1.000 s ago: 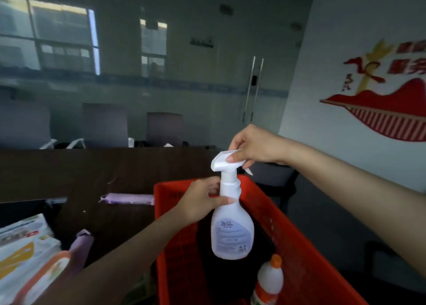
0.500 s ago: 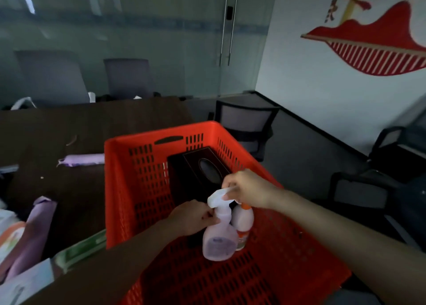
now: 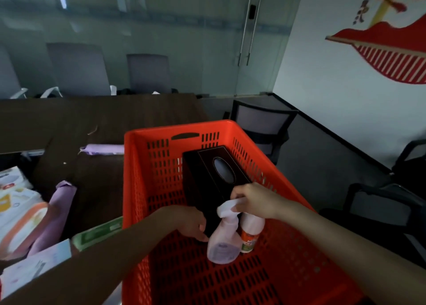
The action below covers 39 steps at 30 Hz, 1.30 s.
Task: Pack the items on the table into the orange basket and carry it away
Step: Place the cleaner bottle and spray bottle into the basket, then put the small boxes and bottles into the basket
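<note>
The orange basket [image 3: 143, 189] fills the middle of the head view. Inside it a white spray bottle [image 3: 222, 242] stands upright on the floor, beside a small white bottle with an orange label [image 3: 250, 235] and in front of a black tissue box [image 3: 207, 178]. My right hand [image 3: 253, 200] grips the spray bottle's trigger head from above. My left hand [image 3: 189, 223] is just left of the bottle, fingers pointing at its body, barely touching or slightly apart. Purple packs [image 3: 105, 149] [image 3: 57, 212] and white packages [image 3: 18, 208] lie on the dark table [image 3: 69, 120].
A green pack [image 3: 99, 232] and a pale box [image 3: 36, 265] lie at the basket's left side. Office chairs stand behind the table and to the right [image 3: 262, 125]. A glass wall and door are at the back.
The spray bottle went down from above the basket rim to the basket floor beside the small bottle. My left hand has slid off its neck to the left. The view tilted downward.
</note>
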{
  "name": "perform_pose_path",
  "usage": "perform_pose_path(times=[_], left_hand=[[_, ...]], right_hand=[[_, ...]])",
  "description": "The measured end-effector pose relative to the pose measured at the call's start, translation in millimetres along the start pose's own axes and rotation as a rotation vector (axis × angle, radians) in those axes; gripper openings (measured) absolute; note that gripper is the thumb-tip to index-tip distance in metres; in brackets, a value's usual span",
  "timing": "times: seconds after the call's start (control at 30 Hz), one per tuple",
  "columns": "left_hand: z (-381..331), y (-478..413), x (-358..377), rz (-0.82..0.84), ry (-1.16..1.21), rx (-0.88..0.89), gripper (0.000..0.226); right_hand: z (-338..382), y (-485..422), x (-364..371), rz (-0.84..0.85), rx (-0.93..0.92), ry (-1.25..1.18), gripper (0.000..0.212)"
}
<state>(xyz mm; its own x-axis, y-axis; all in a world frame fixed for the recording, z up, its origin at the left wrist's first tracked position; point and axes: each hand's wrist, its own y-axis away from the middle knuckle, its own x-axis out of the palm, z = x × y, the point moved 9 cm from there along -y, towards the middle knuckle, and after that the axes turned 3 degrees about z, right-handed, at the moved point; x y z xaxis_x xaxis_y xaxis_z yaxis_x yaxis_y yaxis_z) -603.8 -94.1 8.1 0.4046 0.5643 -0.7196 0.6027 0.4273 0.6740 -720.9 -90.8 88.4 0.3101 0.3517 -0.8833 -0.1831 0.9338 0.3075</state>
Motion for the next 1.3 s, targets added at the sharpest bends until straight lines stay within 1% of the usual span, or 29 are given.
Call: perform_pose_path(times=[0.07,0.1,0.13,0.2,0.3,0.33,0.37,0.43,0.47,0.53,0.6,0.63,0.7,0.73,0.77,0.8,0.83,0.87,0.93,1.0,1.07,1.13,1.17,1.23,1.3], left_hand=[[1,19,-9,0.003,-0.015,0.003,0.053],[3,33,-19,-0.031,-0.002,0.017,0.052],[3,46,-30,-0.075,0.023,0.037,0.05],[11,80,-53,-0.2,0.116,0.054,0.046],[34,134,-76,-0.362,0.269,0.025,0.043],[41,148,-79,-0.397,0.305,0.017,0.042],[58,171,-74,-0.438,0.341,-0.023,0.042],[75,197,-68,-0.486,0.387,-0.07,0.04],[83,207,-63,-0.506,0.397,-0.09,0.04],[114,226,-37,-0.539,0.442,-0.177,0.042],[153,242,3,-0.552,0.518,-0.321,0.045],[172,245,24,-0.555,0.556,-0.411,0.047],[208,259,69,-0.64,0.674,-0.545,0.058],[221,261,90,-0.688,0.729,-0.571,0.065],[231,265,115,-0.696,0.802,-0.626,0.065],[242,264,141,-0.699,0.882,-0.688,0.057],[250,262,165,-0.696,1.012,-0.749,0.048],[256,258,190,-0.705,1.196,-0.758,0.038],[252,250,221,-0.721,1.568,-0.706,0.019],[239,246,234,-0.713,1.784,-0.641,0.011],[229,237,239,-0.716,1.881,-0.587,0.015],[223,234,236,-0.782,1.925,-0.588,0.022],[224,235,236,-0.816,1.938,-0.618,0.026],[226,236,234,-0.859,1.904,-0.67,0.033],[227,237,226,-0.887,1.839,-0.661,0.035]], right_hand=[[3,0,0,0.085,0.005,0.091,0.029],[9,-1,-6,0.095,0.001,0.155,0.034],[17,-1,-16,0.068,-0.003,0.201,0.036],[42,-3,-42,-0.052,-0.03,0.198,0.032],[96,-11,-69,-0.235,-0.114,0.019,0.019],[114,-12,-71,-0.245,-0.148,-0.044,0.015],[144,-18,-65,-0.215,-0.205,-0.115,0.011],[180,-24,-51,-0.128,-0.25,-0.256,0.004],[195,-28,-43,-0.098,-0.268,-0.292,0.004],[232,-36,-21,-0.043,-0.316,-0.283,0.002],[266,-47,11,0.043,-0.331,-0.241,0.015],[273,-53,26,0.093,-0.307,-0.239,0.023],[293,-67,66,0.215,-0.246,-0.198,0.037],[299,-74,81,0.242,-0.213,-0.157,0.043],[306,-81,98,0.26,-0.19,-0.105,0.048],[311,-86,111,0.257,-0.162,-0.048,0.052],[313,-93,122,0.253,-0.12,-0.007,0.055],[314,-97,137,0.266,-0.063,0.008,0.056],[308,-103,169,0.331,0.072,-0.048,0.052],[301,-104,204,0.411,0.175,-0.152,0.046],[302,-105,230,0.451,0.228,-0.292,0.043],[304,-104,237,0.438,0.262,-0.42,0.038],[304,-104,238,0.42,0.276,-0.473,0.034],[301,-100,238,0.412,0.314,-0.592,0.029],[297,-100,240,0.406,0.361,-0.715,0.032]])
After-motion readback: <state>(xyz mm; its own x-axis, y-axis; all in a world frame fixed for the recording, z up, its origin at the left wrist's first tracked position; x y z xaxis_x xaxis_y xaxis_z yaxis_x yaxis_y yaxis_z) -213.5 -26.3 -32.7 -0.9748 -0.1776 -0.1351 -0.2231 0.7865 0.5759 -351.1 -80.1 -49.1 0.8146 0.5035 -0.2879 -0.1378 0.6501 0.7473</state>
